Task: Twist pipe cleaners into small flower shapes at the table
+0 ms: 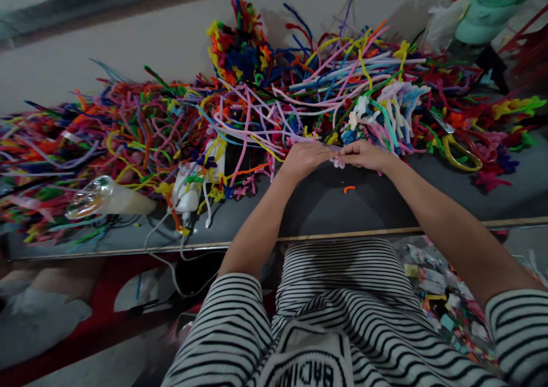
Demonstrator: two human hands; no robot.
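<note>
Over the dark grey table (317, 210), my left hand (303, 160) and my right hand (363, 155) meet with closed fingers. Between their fingertips is a pale lilac pipe cleaner flower (338, 161), its looped petals showing below the fingers. Both hands pinch it, and the fingers cover part of it. A short orange piece of pipe cleaner (349, 189) lies on the table just below. Behind my hands spreads a tangled heap of coloured pipe cleaners (257, 119). A bunch of white, blue and lilac pipe cleaner flowers (385, 110) sits beyond my right hand.
Scissors with yellow handles (460, 156) lie at right. To the left are a white power strip (187, 190) with trailing cables and a tipped plastic cup (128, 197). A pale green container (482, 19) stands back right. Scraps (449, 295) fill the space below the table's edge.
</note>
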